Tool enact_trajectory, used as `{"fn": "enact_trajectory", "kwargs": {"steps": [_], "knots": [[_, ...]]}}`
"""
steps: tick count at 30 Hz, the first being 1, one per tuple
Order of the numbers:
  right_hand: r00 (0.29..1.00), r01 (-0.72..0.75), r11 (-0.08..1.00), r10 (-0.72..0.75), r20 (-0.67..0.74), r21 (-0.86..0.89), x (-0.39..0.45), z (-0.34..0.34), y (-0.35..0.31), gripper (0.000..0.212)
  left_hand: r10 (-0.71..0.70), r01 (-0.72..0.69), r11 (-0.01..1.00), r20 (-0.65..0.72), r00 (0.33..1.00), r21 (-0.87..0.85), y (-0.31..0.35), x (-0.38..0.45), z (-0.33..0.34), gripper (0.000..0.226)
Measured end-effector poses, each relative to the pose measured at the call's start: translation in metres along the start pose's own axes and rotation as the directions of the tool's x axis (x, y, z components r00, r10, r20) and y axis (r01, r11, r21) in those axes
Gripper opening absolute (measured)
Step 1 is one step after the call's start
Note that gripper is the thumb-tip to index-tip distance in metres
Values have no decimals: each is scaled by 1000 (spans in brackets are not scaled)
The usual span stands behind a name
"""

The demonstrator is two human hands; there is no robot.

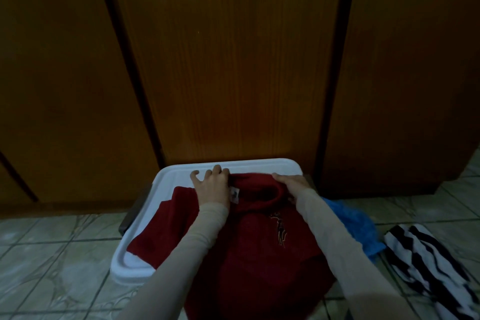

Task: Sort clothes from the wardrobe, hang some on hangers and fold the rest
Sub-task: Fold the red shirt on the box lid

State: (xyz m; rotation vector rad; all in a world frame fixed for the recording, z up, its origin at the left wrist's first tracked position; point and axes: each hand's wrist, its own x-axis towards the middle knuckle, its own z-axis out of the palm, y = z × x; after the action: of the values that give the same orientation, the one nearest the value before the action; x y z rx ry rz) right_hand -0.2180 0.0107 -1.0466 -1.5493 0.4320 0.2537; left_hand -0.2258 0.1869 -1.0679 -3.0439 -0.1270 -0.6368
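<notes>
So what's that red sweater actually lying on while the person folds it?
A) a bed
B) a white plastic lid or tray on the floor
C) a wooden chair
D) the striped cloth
B: the red sweater is spread over a white plastic lid sitting on the tiled floor before the wardrobe doors; the striped cloth lies apart to the right.

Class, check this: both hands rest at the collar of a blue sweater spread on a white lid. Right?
Not quite. The head view shows the sweater is red, not blue. Both the left hand and right hand are at its collar, on the white lid.
</notes>
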Motion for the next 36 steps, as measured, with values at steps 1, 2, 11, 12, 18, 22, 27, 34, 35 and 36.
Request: {"fn": "enact_trajectory", "kwargs": {"steps": [1,2,11,12,18,22,27,34,35,36], "knots": [[1000,-7,1000,7,9,-4,0,0,0,54,-66,64,996,-14,998,-67,-1,3,-2,27],[1000,-9,1000,9,17,-2,0,1,0,57,-130,126,981,-21,991,-145,-3,7,-4,26],[978,70,982,-102,180,176,-4,1,2,23,-195,191,942,12,981,-278,-4,8,-4,25],[971,84,978,-125,206,193,-2,1,3,26,-160,151,940,-2,987,-307,-3,6,-2,25],[953,133,955,-196,229,264,4,9,8,43,178,164,514,292,940,-842,24,-18,-4,30],[971,179,963,-206,119,203,10,8,12,43,228,58,676,283,932,-735,28,-19,2,33],[960,265,921,-279,12,285,8,3,11,41,252,-86,844,250,935,-529,23,-21,12,33],[896,401,776,-442,35,-486,25,18,27,37,48,-3,938,121,991,-346,-9,-28,24,48],[886,403,681,-457,74,-611,27,23,32,41,-23,73,919,134,991,-387,-13,-29,26,51],[885,396,603,-451,113,-692,28,28,37,44,-100,167,884,172,980,-436,-17,-29,29,54]]}}
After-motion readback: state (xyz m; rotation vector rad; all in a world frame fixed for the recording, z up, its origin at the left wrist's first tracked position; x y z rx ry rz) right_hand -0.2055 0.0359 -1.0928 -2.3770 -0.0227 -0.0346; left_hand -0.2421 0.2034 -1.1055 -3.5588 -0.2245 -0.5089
